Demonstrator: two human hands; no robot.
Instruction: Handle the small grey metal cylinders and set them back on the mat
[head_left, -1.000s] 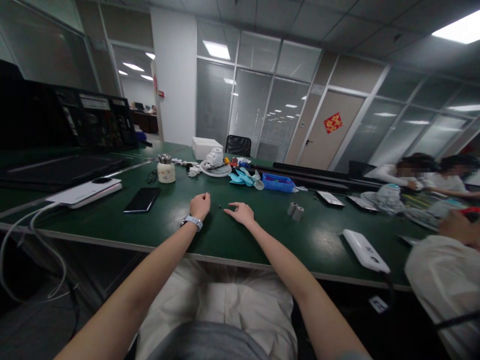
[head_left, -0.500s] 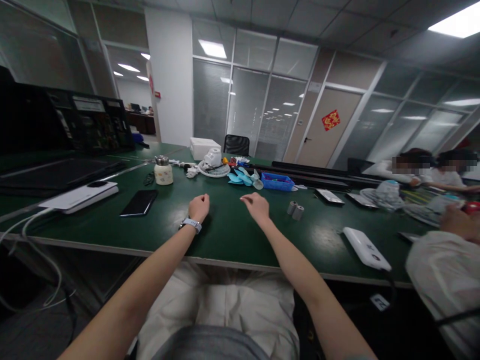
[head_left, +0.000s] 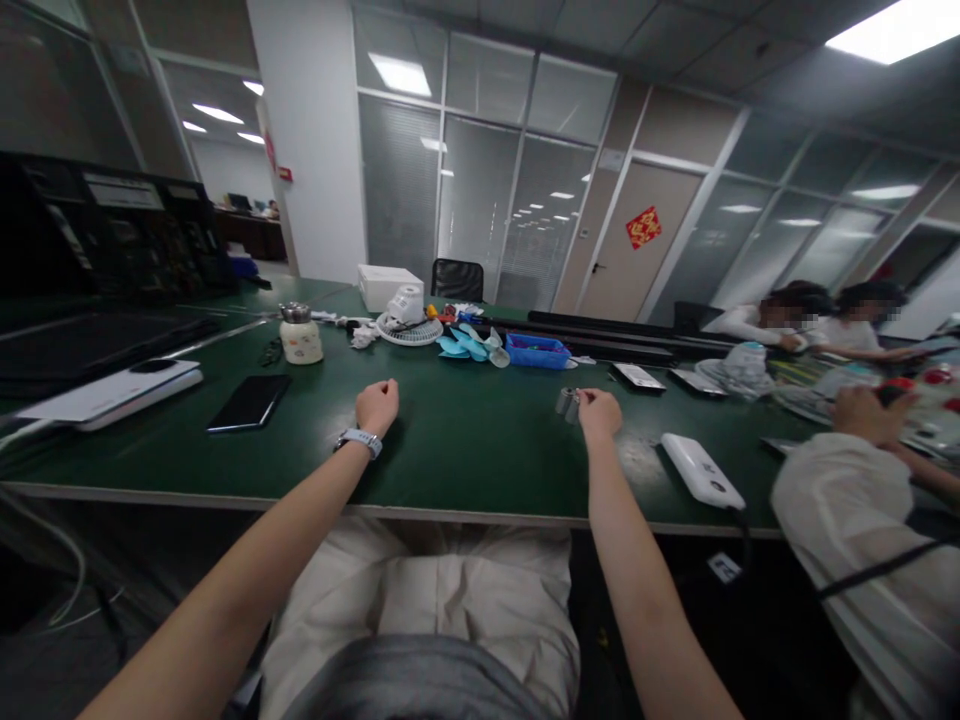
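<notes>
Two small grey metal cylinders (head_left: 564,402) stand side by side on the green table. My right hand (head_left: 601,412) is at them, its thumb and fingers closed on the right one, which is partly covered by the fingertips. What kind of cylinders they are cannot be made out. My left hand (head_left: 377,407), with a watch (head_left: 360,440) on its wrist, rests as a loose fist on the table, and nothing shows in it. A black phone (head_left: 249,403) lies to its left.
Farther back are a cream bottle (head_left: 301,336), a white fan part (head_left: 409,325), light-blue fan blades (head_left: 465,344) and a blue tray (head_left: 538,351). A white power bank (head_left: 703,470) lies at the right. Beyond it, a co-worker's sleeve (head_left: 847,490) reaches over the table.
My right hand has moved right, from the middle of the table to the cylinders, and has closed on one. My left hand has stayed curled. The view has shifted slightly.
</notes>
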